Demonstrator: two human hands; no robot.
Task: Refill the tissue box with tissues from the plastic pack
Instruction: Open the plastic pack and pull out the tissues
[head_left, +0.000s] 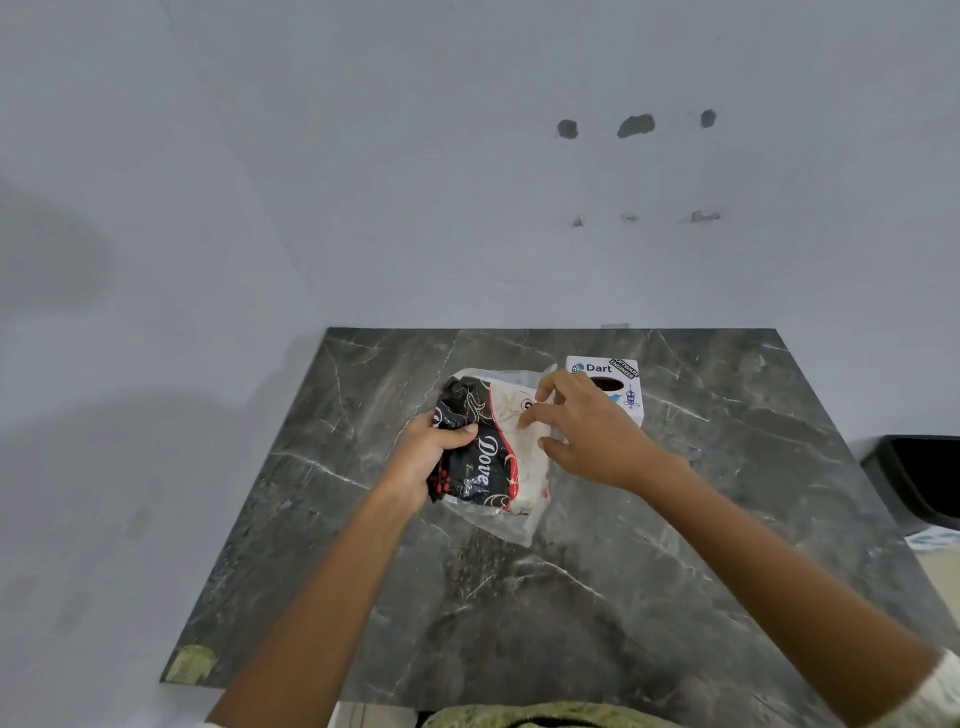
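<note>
A black and white plastic tissue pack (493, 457) marked "Dove" lies on the dark marble table (597, 597). My left hand (423, 454) grips its black left side. My right hand (582, 426) rests with spread fingers on the pack's white right part, fingertips touching the plastic; whether it pinches the film I cannot tell. Just behind my right hand stands a white tissue box (621, 384) with stickers and a dark oval slot on top, partly hidden by the hand.
The table stands against a pale wall with several holes in it. A black bin (919, 478) stands off the table's right edge. A chipped corner (189, 662) marks the table's near left end.
</note>
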